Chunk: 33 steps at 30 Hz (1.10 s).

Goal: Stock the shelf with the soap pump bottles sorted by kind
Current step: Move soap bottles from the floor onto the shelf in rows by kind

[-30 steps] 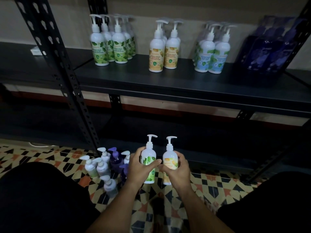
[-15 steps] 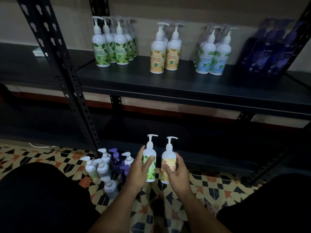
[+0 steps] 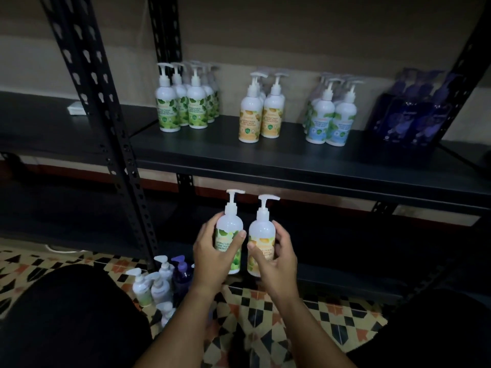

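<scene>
My left hand (image 3: pixel 212 254) grips a white pump bottle with a green leaf label (image 3: pixel 230 229), held upright above the tiled floor. Beside it, my right hand (image 3: pixel 275 257) grips a white pump bottle with a yellow label (image 3: pixel 261 229). The two bottles stand side by side, almost touching. On the dark shelf board (image 3: pixel 292 158) stand four groups: green-label bottles (image 3: pixel 186 102), yellow-label bottles (image 3: pixel 261 112), blue-label bottles (image 3: pixel 332 115) and dark purple bottles (image 3: pixel 417 112) at the far right.
Several loose bottles (image 3: pixel 162 282), white ones and a purple one, stand on the patterned floor left of my hands. A black perforated upright (image 3: pixel 106 128) rises at the left. A lower shelf (image 3: pixel 345 261) lies dark behind the held bottles. My knees frame the bottom corners.
Both hands have lifted the two bottles up off the floor, and they now sit higher in front of the lower shelf. The shelf groups are unchanged.
</scene>
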{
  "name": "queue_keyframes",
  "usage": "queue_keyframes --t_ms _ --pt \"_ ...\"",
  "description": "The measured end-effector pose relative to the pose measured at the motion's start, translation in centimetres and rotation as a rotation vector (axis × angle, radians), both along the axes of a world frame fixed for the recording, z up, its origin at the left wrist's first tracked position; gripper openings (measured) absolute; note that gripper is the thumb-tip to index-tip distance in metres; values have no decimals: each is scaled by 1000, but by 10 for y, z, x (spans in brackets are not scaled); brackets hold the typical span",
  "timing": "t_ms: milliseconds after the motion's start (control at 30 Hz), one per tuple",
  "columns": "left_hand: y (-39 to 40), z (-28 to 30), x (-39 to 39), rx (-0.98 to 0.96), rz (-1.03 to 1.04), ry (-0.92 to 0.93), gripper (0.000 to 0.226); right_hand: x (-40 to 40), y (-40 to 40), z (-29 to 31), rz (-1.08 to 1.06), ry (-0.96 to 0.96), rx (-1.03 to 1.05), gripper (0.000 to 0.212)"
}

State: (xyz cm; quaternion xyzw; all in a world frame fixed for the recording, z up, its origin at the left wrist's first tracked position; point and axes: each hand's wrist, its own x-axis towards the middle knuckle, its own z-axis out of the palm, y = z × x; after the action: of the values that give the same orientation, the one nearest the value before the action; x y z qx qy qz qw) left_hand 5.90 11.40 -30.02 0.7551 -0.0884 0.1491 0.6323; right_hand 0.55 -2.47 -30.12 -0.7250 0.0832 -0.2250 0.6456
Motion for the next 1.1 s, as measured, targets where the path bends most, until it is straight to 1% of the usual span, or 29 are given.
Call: queue_keyframes --t_ms 133,267,433,533,700,833,1100 --pt "9 44 23 -16 81 -115 58 20 4 48 -11 -141 -5 67" --pt "16 89 53 -58 157 -181 65 49 2 93 -66 -260 15 67" --pt "28 132 87 -150 121 -258 76 81 -10 146 -101 -357 -29 62" --pt "34 149 107 -172 127 -283 78 101 -19 164 -122 -331 -105 64" --pt "33 164 123 -113 184 -327 70 130 -33 172 -112 -304 -94 62" --pt "27 170 135 -87 202 -356 65 155 -42 169 -111 -269 -113 65" --pt "21 173 173 -102 161 -344 68 209 -59 176 -133 -177 -173 82"
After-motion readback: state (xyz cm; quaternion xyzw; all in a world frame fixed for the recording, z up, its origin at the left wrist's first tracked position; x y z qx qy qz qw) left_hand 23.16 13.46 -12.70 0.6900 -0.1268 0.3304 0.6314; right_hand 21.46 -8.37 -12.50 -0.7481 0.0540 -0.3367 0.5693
